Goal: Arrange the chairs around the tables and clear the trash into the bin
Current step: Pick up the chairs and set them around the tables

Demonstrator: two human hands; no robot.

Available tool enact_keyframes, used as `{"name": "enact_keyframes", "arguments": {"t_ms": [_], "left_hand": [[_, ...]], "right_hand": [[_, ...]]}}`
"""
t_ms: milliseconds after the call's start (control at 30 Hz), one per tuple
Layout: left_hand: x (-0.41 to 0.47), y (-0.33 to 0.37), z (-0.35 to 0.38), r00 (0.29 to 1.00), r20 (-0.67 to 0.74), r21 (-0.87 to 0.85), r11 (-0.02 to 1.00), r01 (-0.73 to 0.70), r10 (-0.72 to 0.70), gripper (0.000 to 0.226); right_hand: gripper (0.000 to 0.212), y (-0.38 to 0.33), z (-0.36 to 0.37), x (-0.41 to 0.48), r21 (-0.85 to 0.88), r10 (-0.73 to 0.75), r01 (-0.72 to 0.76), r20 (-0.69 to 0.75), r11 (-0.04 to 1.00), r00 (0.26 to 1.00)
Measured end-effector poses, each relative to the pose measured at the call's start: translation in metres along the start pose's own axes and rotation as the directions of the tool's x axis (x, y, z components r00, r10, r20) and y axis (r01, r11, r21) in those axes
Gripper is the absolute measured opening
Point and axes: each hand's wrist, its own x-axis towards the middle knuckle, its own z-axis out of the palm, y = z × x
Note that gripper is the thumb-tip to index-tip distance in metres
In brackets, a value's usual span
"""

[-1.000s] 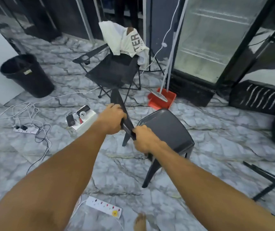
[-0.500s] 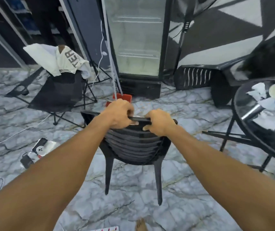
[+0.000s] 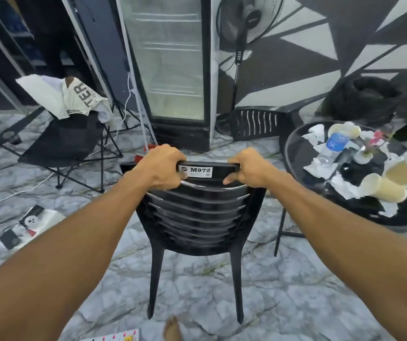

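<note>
At the centre of the head view, on the marble floor [image 3: 296, 303], stood one black plastic chair [image 3: 197, 217], upright, its slatted back turned toward the wearer and two rear legs showing; whether those legs bore on the floor could not be told. A white label [image 3: 198, 171] marked M972 sat on the top rail. The left hand [image 3: 163, 167] had its grip closed over the left end of that rail, fingers curled over the far edge. The right hand [image 3: 249, 167] had its grip closed likewise on the right end, and the label lay between the two hands. Both forearms were bare and extended. One bare foot [image 3: 171, 329] showed below the chair. To the right, near the chair but apart from it, was one round dark glass desk [image 3: 296, 153] carrying two tipped paper cups [image 3: 382, 187], a clear water bottle [image 3: 334, 146] with a blue label, and crumpled white napkins [image 3: 345, 185]. To the left stood one black folding chair [image 3: 59, 146] with a white garment [image 3: 67, 97] draped over its back. A power strip [image 3: 32, 222] lay on the floor nearer the wearer. Behind stood one glass-door fridge [image 3: 172, 70], a pedestal fan [image 3: 244, 20] just right of it, and a second black plastic chair [image 3: 256, 123] lying on its side by the wall.
</note>
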Motion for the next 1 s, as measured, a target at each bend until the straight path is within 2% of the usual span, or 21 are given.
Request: {"name": "enact_keyframes", "arguments": {"t_ms": [67,200,400,567,700,900,1000], "left_hand": [[0.003,0.052,-0.007,0.998,-0.032,0.020,0.998,-0.053,0.054,0.039],[0.009,0.141,0.003,0.994,0.018,0.051,0.993,-0.111,0.110,0.037],[0.006,0.231,0.026,0.982,0.052,0.068,0.981,-0.183,0.179,0.034],[-0.004,0.312,0.041,0.942,-0.016,0.057,0.941,-0.334,0.336,0.033],[-0.013,0.370,0.058,0.901,-0.083,0.033,0.905,-0.424,0.425,0.034],[-0.025,0.436,0.086,0.866,-0.167,0.067,0.881,-0.468,0.472,0.036],[-0.030,0.471,0.107,0.833,-0.238,0.071,0.864,-0.498,0.500,0.035]], "right_hand": [[0.029,0.020,-0.026,-0.044,0.050,-0.010,0.013,-0.041,0.999,0.999],[0.025,0.065,-0.055,-0.120,0.055,0.050,-0.047,-0.055,0.997,0.997],[0.023,0.105,-0.073,-0.212,0.009,0.128,-0.127,-0.051,0.992,0.990],[0.031,0.137,-0.088,-0.302,-0.042,0.239,-0.246,-0.129,0.968,0.962],[0.026,0.156,-0.094,-0.370,-0.026,0.310,-0.318,-0.164,0.948,0.937],[0.048,0.185,-0.098,-0.442,-0.123,0.252,-0.282,-0.217,0.952,0.943],[0.049,0.216,-0.100,-0.476,-0.167,0.178,-0.221,-0.239,0.961,0.955]]}}
